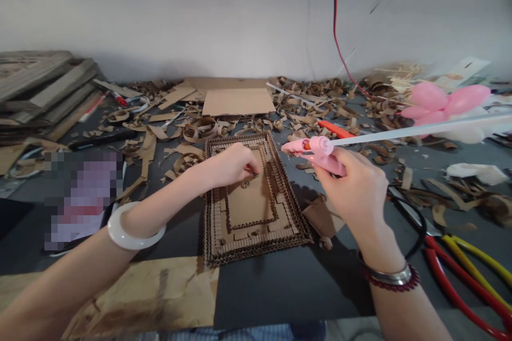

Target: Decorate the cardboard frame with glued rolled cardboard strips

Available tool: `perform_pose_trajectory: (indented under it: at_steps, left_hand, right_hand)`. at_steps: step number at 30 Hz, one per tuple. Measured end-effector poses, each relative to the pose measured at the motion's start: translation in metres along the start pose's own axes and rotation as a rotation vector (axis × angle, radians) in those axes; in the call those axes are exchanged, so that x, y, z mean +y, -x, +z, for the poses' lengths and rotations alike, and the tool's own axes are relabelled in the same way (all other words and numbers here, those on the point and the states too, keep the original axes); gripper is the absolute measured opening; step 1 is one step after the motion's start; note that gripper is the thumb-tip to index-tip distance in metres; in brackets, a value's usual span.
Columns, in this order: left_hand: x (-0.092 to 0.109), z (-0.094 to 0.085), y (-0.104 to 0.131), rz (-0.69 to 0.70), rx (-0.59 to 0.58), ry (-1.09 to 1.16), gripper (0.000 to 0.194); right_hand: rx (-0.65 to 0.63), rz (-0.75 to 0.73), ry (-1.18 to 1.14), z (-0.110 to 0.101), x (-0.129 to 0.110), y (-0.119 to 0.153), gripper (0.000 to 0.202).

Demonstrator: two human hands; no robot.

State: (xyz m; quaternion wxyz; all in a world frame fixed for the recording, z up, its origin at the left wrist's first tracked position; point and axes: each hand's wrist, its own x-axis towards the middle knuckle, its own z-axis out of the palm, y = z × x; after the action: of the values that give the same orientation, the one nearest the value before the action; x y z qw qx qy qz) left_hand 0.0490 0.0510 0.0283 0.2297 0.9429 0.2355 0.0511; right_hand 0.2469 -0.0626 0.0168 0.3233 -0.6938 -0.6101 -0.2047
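My right hand (pixel 356 186) is closed around a pink hot glue gun (pixel 320 152), its nozzle pointing left past the panel's upper right side. A long translucent glue stick (pixel 416 130) runs out of the gun's back to the right. Below my left hand (pixel 236 164) lies a rectangular cardboard panel (pixel 258 242), edged with layered corrugated strips and an inner frame. The left fingers are pinched together over its middle; a small dark bit shows at the tips, too small to name. Beside them a small coiled cardboard piece (pixel 245 184) sits on the panel.
Cardboard scraps (pixel 200 128) litter the back of the table. Red-handled scissors (pixel 452 287) and a yellow-handled tool (pixel 476 261) lie at right, near a pink balloon flower (pixel 444 104). At left are a blurred phone-like object (pixel 86 197) and stacked wooden pieces (pixel 48 90).
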Motion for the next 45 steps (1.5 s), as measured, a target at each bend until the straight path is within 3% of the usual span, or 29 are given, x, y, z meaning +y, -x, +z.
perform_pose_trajectory:
  at_steps: [7,10,13,20,37,45]
  left_hand:
    - [0.01,-0.005,0.004,-0.026,-0.049,-0.067,0.028]
    - [0.012,-0.012,0.011,-0.082,0.006,-0.098,0.026]
    - [0.016,-0.013,0.022,-0.078,0.04,-0.282,0.028]
    - [0.033,0.002,0.043,-0.11,-0.069,-0.595,0.049]
    - [0.033,0.019,0.042,-0.094,-0.095,-0.76,0.047]
    - [0.029,0.013,0.041,-0.047,-0.063,-0.74,0.038]
  right_hand:
    - [-0.003,-0.006,0.025,0.001,0.0,0.0,0.016]
    - [0.003,-0.011,0.017,0.002,0.001,0.0,0.019]
    - [0.018,-0.003,0.017,0.002,0.001,0.0,0.02]
    - [0.013,0.062,0.056,0.001,0.001,0.001,0.021]
    - [-0.087,0.179,0.068,-0.001,-0.001,0.0,0.025]
    - [-0.103,0.207,0.076,0.002,0.001,0.0,0.026]
